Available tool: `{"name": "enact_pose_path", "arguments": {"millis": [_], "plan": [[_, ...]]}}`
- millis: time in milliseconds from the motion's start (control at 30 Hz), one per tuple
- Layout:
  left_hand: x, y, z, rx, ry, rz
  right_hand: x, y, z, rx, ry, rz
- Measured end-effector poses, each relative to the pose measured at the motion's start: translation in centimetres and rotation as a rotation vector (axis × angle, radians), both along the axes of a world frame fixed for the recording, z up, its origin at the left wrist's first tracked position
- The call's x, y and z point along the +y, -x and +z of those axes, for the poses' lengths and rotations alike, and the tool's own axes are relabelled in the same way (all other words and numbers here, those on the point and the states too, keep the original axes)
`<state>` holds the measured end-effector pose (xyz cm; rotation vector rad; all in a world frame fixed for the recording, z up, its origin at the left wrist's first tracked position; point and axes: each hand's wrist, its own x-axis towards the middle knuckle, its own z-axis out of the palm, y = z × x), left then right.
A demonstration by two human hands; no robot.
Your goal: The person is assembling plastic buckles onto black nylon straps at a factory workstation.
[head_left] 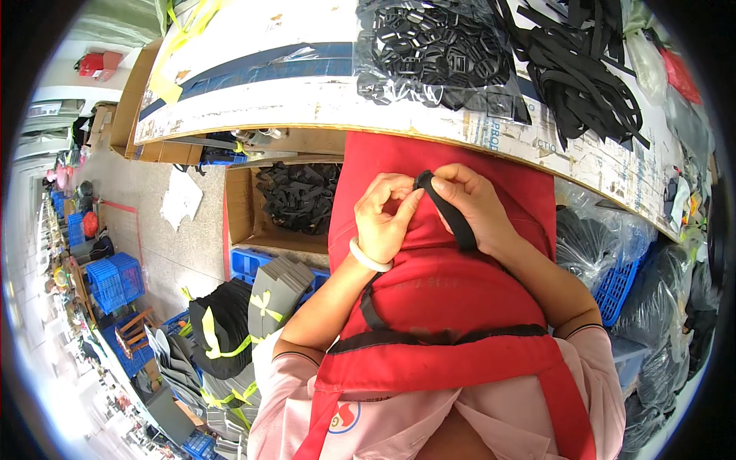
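Observation:
A black webbing strap (pixel 458 222) is held in front of the red apron, over my lap. My right hand (pixel 479 205) pinches it near its upper end between thumb and fingers, and the rest of the strap hangs down toward me. At that end sits a small dark piece, perhaps a buckle, too small to make out. My left hand (pixel 386 215), with a pale bangle at the wrist, is closed, its thumb and fingertips gripping the same end from the left. Beyond my hands, a clear plastic bag of black plastic buckles (pixel 445 57) lies on the table.
The worktable (pixel 253 100) spans the far side, its edge just beyond my lap. Loose black straps (pixel 586 84) lie on its right. Left of my lap stands a cardboard box (pixel 240 207) of black pieces, near grey bundles (pixel 276 295). A blue crate (pixel 617 287) and plastic bags are at right.

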<state>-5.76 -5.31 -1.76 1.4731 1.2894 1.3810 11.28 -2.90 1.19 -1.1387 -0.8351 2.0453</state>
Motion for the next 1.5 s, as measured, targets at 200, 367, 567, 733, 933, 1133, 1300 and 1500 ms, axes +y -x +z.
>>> {"name": "enact_pose_path", "arguments": {"millis": [200,367,567,733,933,1133,1300,1500], "plan": [[-0.9,-0.5,0.3,0.050,0.030,0.049,-0.1,-0.1,-0.3,-0.110,-0.101,-0.024],[-1.0,-0.2,0.5,0.296,-0.143,-0.037,0.4,-0.5,-0.1,-0.057,-0.052,0.019],[-1.1,-0.4,0.7,0.013,0.140,-0.062,-0.1,0.4,-0.1,-0.210,-0.378,-0.104],[-0.8,-0.8,0.1,-0.124,0.228,-0.041,0.3,0.0,-1.3,-0.264,-0.384,-0.056],[-0.6,-0.4,-0.4,0.268,-0.077,-0.115,0.9,-0.5,-3.7,-0.152,-0.269,-0.008],[-0.4,0.7,0.0,-0.680,0.464,-0.062,1.2,-1.0,-0.8,-0.067,-0.036,0.152],[0.3,1.0,-0.7,-0.925,0.797,-0.194,0.4,-0.2,-1.1,-0.427,-0.856,0.055],[0.1,0.6,0.1,-0.620,0.463,-0.055,0.0,0.3,3.6,-0.295,-0.519,0.030]]}}
